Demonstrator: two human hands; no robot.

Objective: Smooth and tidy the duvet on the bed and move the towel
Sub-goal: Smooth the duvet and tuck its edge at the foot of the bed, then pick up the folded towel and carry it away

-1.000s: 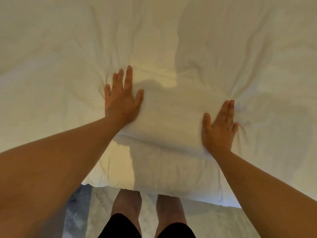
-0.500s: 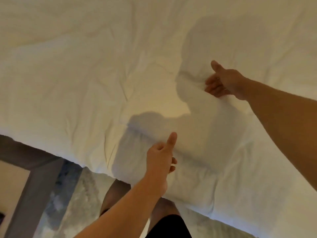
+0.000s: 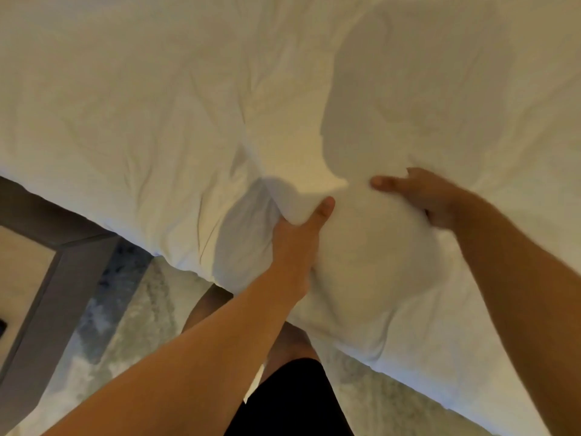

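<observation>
Between both hands, a puffy white fold of the crumpled white duvet (image 3: pixel 195 99) is running crosswise along the bed's near edge; left hand (image 3: pixel 297 234) is pinching it, right hand (image 3: pixel 421 195) curling over it.

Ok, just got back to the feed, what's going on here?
A person stands at the edge of a bed, working the white duvet. The left hand grips a bunched fold of it near the edge, thumb on top. The right hand grips the fabric on the far side of the same puffed-up mound. The duvet is wrinkled. No towel can be made out.
</observation>
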